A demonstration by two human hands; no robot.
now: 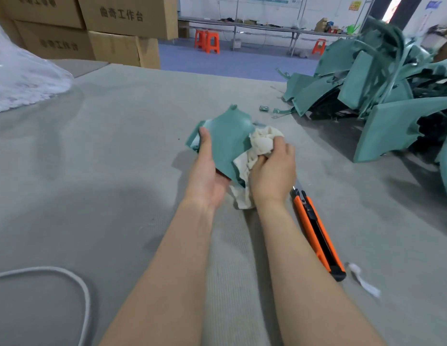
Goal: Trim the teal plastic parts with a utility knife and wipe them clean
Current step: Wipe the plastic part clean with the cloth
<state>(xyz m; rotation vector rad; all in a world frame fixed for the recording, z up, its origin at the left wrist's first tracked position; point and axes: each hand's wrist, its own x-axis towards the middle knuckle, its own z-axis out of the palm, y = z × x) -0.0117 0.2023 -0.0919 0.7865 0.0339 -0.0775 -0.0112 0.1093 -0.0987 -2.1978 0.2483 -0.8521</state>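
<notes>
I am holding a smooth, curved teal plastic part (pixel 228 138) over the ribbed grey surface (pixel 105 176), my left hand (pixel 207 173) gripping its edge. My right hand (pixel 273 168) is clutching a crumpled cream cloth (pixel 263 141) against it. The orange utility knife (pixel 316 231) is lying beside my right wrist.

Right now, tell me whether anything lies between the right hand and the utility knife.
Nothing visible lies between them: the utility knife rests on the table right beside the wrist of the right hand. That hand is full, though: it grips the cloth against the teal part, which the left hand holds.
</notes>
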